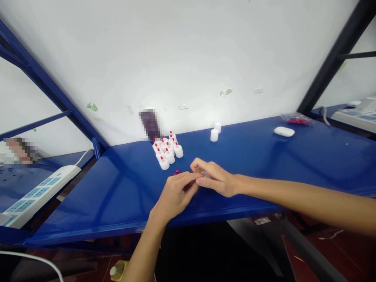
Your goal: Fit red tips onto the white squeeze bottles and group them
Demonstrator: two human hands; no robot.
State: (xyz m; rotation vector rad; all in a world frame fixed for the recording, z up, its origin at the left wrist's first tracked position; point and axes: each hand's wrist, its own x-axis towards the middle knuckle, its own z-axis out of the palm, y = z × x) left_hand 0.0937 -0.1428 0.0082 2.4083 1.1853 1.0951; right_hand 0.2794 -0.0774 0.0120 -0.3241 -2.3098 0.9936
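Observation:
Over the front middle of the blue table, my left hand (179, 192) and my right hand (216, 178) meet at the fingertips. Both are closed. A bit of a small white object (205, 174) shows between the thumb and curled fingers of my right hand; its shape is mostly hidden. What the pinched fingers of my left hand hold, if anything, is out of sight. Small red pieces (176, 172) lie just behind my left hand, partly covered by it. Further back, several short white cylinders with red tips (169, 156) stand upright in a tight group.
Two plain white cylinders (214, 135) stand near the wall. A white rounded case (284, 131) and a clear bag with red pieces (298, 118) lie at the back right. Beyond the left end of the blue table (117, 196) is a power strip (41, 192). Blue frame posts (58, 90) rise at the left.

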